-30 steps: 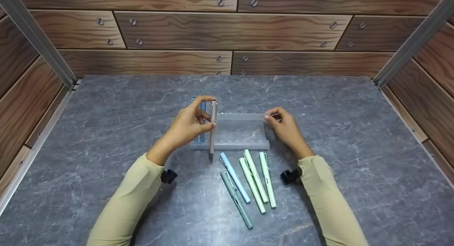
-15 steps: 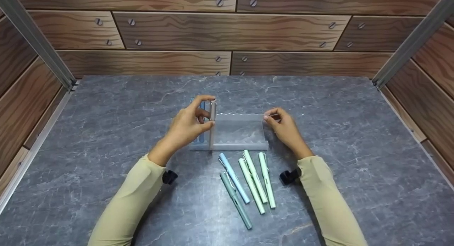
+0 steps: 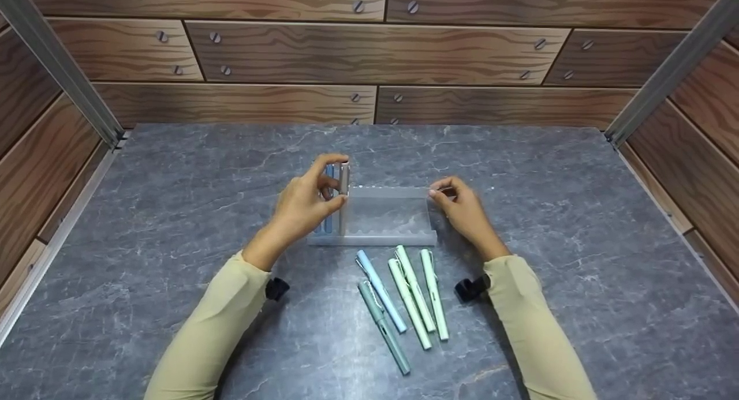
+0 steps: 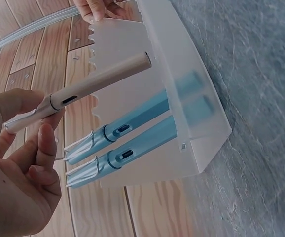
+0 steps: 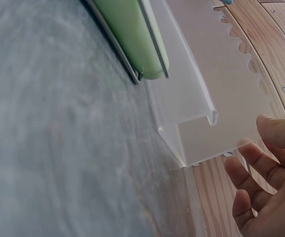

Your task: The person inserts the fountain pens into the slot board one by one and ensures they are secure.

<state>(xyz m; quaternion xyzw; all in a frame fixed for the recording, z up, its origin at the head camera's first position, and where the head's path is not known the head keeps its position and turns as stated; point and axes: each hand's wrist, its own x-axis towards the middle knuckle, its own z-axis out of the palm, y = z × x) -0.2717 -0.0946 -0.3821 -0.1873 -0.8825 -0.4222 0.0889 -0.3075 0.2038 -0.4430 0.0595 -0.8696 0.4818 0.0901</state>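
Note:
My left hand (image 3: 303,206) grips a beige pen (image 4: 100,84) by its capped end, over the left part of a frosted clear pen rack (image 3: 392,238). The pen's bare lower end comes close to the rack's front ledge in the left wrist view. Beside it, two blue pens (image 4: 150,140) stand leaning in the leftmost slots, their tips behind the ledge. At the rack's far right corner, my right hand (image 3: 465,209) pinches the edge between thumb and fingers. Fingers of the left hand partly hide the blue pens in the head view.
In front of the rack lie several loose pens: a light blue one (image 3: 381,290), a dark green one (image 3: 384,328) and three pale green ones (image 3: 434,293). Wood-patterned walls (image 3: 369,53) enclose the grey marbled table (image 3: 173,215) at the back and sides.
The beige pen has moved down and back, its lower end going from in front of the rack's ledge to behind it. The right hand stays at the rack's corner.

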